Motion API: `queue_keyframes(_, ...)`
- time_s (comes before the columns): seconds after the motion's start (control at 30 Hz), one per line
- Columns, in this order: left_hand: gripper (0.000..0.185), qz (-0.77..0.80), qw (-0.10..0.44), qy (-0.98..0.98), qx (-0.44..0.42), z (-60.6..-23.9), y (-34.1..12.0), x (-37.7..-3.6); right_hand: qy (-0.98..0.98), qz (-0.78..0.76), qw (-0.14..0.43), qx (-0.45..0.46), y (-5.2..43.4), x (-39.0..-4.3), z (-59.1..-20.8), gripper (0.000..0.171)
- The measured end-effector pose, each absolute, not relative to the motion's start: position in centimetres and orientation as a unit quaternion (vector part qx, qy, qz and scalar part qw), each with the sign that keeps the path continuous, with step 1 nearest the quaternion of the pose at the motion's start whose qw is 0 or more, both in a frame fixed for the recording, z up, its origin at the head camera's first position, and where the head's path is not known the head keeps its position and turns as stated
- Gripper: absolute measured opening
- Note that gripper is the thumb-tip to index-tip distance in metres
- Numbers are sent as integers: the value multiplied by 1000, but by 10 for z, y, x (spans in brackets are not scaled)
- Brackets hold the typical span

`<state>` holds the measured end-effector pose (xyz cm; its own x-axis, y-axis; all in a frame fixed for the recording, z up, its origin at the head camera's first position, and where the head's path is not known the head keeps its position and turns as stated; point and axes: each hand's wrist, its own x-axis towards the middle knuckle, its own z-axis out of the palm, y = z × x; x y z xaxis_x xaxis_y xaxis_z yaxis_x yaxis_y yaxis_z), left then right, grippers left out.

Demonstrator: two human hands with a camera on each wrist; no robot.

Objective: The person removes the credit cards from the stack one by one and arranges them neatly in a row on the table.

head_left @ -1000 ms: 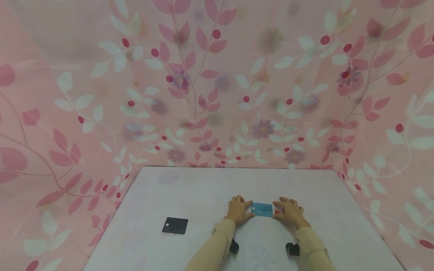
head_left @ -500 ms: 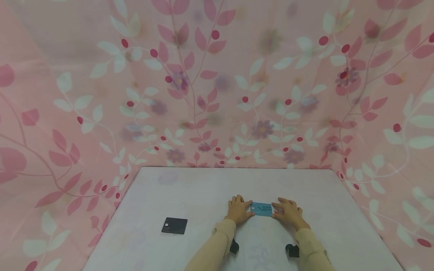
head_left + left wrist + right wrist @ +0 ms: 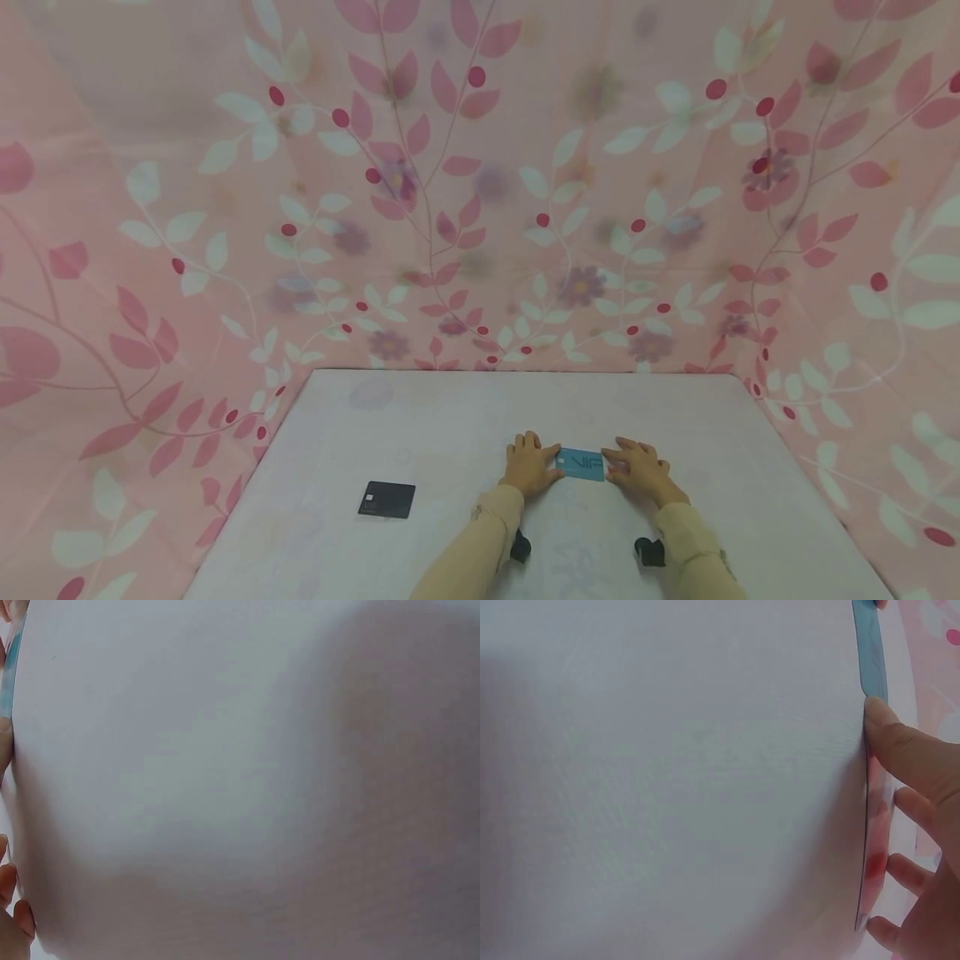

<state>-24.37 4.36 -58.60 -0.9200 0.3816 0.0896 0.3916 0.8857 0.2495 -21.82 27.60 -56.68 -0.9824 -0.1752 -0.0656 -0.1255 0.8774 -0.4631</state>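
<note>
I'm seeing a white tabletop (image 3: 450, 417); a blue card (image 3: 580, 465), dark-lettered, is lying right of centre. At its 9 o'clock, well apart, a black card (image 3: 387, 500) is lying flat, pale square (image 3: 370, 497) showing toward 10 o'clock.

The bench (image 3: 450, 417) runs out below the head view, its near edge and near corners cut away, like both sleeves (image 3: 472, 537). Toward the bench's left edge, print on the black card (image 3: 390, 500) is too small to read. The right wrist view crops the blue card (image 3: 869, 649) and the right hand (image 3: 945, 814); what its reddish strip (image 3: 877, 844) is cannot be told. The left wrist view keeps a sliver of card and cut-off fingers (image 3: 6, 885); its right half is blurred.
</note>
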Motion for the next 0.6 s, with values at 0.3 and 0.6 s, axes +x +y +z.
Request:
queue_keyframes(0.3,52,-105,35,-976,-188,-592,51,-245,968,-236,36,-72,277,-216,-572,53)
queue_keyframes(0.6,53,-81,39,-982,-169,-593,55,-243,968,-243,21,-65,274,-215,-574,61)
